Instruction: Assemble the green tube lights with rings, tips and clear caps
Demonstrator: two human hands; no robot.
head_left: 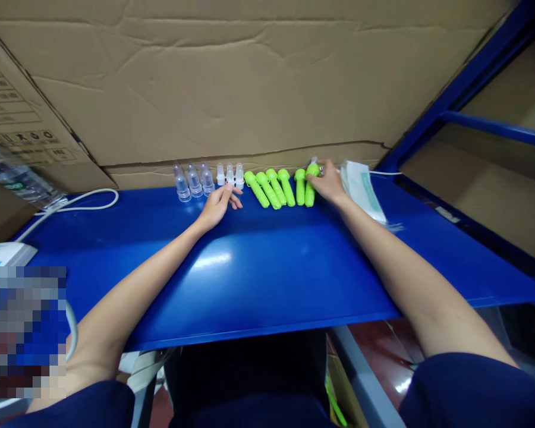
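Several bright green plastic tubes (274, 188) lie side by side at the back of the blue table (258, 273). My right hand (329, 183) rests on the rightmost green tube (311, 185), fingers closed around its top end. Left of the green row stand three small white caps (230, 175) and three clear plastic caps (194, 181). My left hand (219, 205) lies flat on the table just in front of the white caps, fingers stretched out, holding nothing.
A stack of white face masks (363, 189) lies right of my right hand. A white cable (78, 204) and a white device (2, 254) sit at the left, beside a plastic bottle (15, 175). Cardboard (249, 77) walls the back; a blue rack frame (468, 80) stands right.
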